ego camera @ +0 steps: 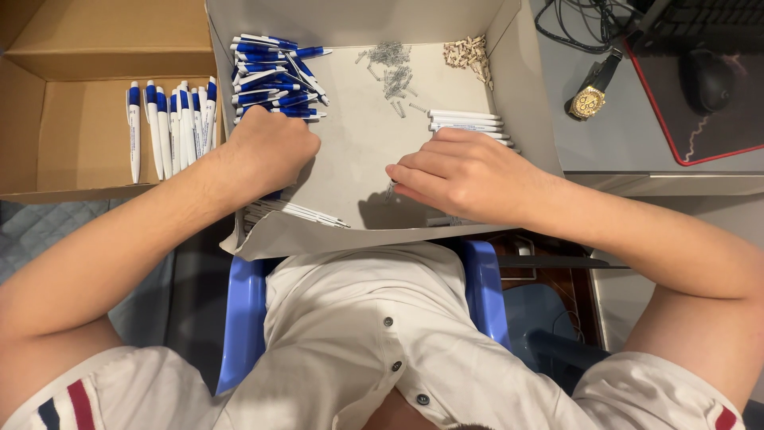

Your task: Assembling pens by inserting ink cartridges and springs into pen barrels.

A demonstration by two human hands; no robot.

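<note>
My left hand (267, 151) is curled into a fist over the left side of a shallow white box (362, 143), just below a heap of blue pen parts (274, 76); what it holds is hidden. My right hand (465, 175) rests on the box floor with fingers pointing left, its fingertips pinching a small thin piece near the box middle. White pen barrels (465, 121) lie just beyond the right hand. A cluster of small metal springs (391, 68) and a pile of small tan parts (468, 54) lie at the far side of the box.
A brown cardboard box (87, 151) at the left holds a row of finished blue-and-white pens (171, 123). More white barrels (294, 211) lie at the white box's near left edge. A gold wristwatch (587, 102), cables, a mouse (708, 80) and a red-edged mat sit at the right.
</note>
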